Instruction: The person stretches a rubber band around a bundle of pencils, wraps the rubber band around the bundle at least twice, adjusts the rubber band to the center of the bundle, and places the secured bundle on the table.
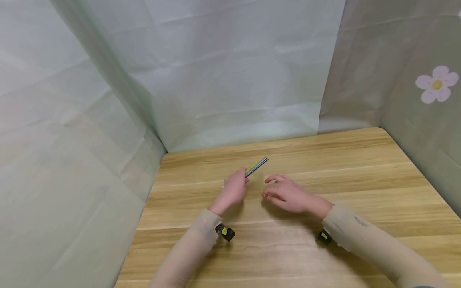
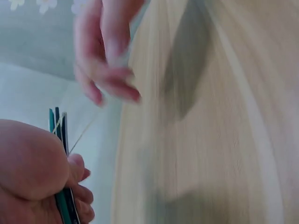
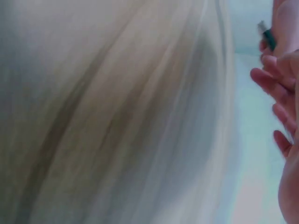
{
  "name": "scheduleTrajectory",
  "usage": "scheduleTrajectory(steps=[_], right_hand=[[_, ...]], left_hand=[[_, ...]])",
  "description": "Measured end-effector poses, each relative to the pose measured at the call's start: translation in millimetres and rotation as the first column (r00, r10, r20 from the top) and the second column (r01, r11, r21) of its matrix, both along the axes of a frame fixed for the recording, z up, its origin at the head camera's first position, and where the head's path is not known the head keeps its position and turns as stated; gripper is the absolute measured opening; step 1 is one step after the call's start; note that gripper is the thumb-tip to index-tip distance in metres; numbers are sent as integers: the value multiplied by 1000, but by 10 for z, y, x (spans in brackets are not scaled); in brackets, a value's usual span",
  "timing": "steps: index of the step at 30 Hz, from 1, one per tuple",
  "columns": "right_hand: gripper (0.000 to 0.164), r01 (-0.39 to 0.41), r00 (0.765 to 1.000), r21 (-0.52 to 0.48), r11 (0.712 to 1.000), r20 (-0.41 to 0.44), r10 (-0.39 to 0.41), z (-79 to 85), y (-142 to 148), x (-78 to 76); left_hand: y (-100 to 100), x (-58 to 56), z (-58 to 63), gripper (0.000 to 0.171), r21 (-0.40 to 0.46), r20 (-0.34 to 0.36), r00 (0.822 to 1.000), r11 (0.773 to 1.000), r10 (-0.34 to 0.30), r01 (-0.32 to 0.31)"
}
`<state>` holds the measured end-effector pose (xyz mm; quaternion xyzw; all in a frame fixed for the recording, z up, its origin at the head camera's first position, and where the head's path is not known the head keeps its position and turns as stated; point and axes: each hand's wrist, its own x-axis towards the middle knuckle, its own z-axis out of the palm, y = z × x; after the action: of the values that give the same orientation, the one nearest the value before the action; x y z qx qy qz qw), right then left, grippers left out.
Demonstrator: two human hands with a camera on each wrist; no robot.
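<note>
My left hand (image 1: 235, 186) grips a bundle of slim coloured sticks (image 1: 257, 166) that look like pencils, with yellow, blue and black showing past the fingers. In the left wrist view, teal and dark sticks (image 2: 68, 205) run through the curled fingers, and a thin pale strand (image 2: 83, 135), like a rubber band, sticks out beside them. Just to the right, my right hand (image 1: 284, 194) hovers over the table with loosely bent fingers and nothing in them. In the right wrist view, a teal end of the bundle (image 3: 269, 39) pokes out beyond the right fingers (image 3: 271, 84).
Both hands are above a wood-grain table (image 1: 273, 248). Pale cloth walls (image 1: 234, 80) stand along its back and sides, the right one bearing a white flower (image 1: 437, 84). Small black cameras (image 1: 225, 232) are strapped at the wrists.
</note>
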<state>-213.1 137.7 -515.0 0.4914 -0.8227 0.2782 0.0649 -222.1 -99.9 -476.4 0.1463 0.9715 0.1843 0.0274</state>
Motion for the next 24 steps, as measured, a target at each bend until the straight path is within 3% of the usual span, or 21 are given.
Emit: scheduleTrajectory(steps=[1,3,5,7,9,11,14,16,18,21,22,24], right_hand=[[13,-8,1000,-15,1000,-26,8,20,-3,19],[17,-29,999,-70,997,21,30,66,-15,60],[26,-26,982,-146,989,180,52,108,-37,99],[36,17,924,-226,974,377,71,133,-55,131],[45,86,835,-280,956,543,84,149,-66,156],[50,139,743,-330,934,658,122,148,-77,177],[53,191,623,-411,891,753,213,108,-118,206],[56,244,528,-454,857,803,275,78,-166,237],[60,330,409,-477,815,850,332,61,-221,269],[64,497,211,-497,711,864,456,75,-303,306],[64,553,159,-499,667,849,504,87,-325,311],[63,641,91,-493,588,809,580,107,-357,305]], left_hand=[[-9,-13,-7,14,-10,8,1000,1000,25,-25],[-22,-29,-18,12,-32,17,998,998,55,-54],[-28,-35,-35,12,-46,18,998,997,66,-65],[-26,-32,-57,12,-53,15,997,996,72,-71],[-28,-36,-101,13,-57,1,997,995,76,-76],[-29,-35,-130,14,-57,-7,997,995,83,-83],[-36,-28,-142,14,-44,-20,995,994,96,-96],[-31,-17,-126,14,-34,-27,994,994,105,-106],[-21,-8,-122,12,-14,-45,992,993,115,-116],[-16,-6,-138,11,13,-100,988,993,119,-118],[-17,-5,-145,11,19,-124,986,994,114,-112],[-24,2,-162,15,32,-165,982,996,93,-89]])
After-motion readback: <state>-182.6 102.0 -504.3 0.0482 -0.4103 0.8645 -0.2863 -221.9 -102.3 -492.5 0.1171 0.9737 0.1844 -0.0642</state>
